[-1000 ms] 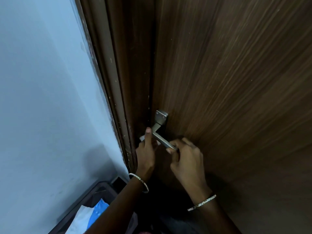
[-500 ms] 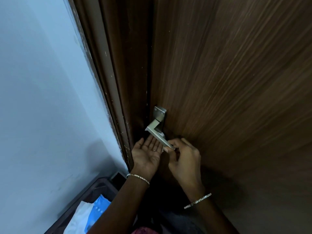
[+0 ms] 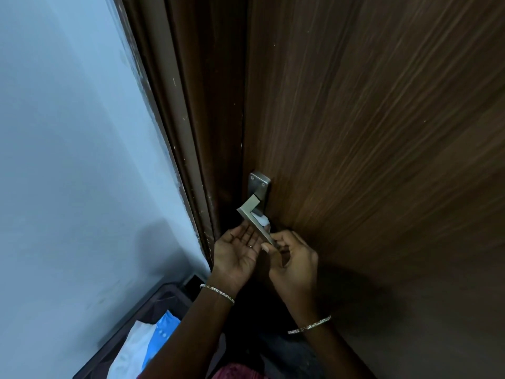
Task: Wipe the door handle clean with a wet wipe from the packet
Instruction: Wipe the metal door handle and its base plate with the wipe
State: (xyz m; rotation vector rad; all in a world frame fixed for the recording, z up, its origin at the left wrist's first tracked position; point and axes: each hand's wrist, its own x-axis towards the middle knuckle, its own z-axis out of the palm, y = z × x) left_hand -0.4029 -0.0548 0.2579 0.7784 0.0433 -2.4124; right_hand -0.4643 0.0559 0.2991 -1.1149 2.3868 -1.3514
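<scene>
Silver door handle point(image 3: 252, 217), brown wood-grained door point(image 3: 369, 132), pale blue wall point(image 3: 68, 160).

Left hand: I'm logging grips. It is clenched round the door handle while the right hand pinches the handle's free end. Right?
No. The head view shows the left hand open, palm up, by the door handle, not clenched round it; the right hand does pinch the handle's free end.
</scene>
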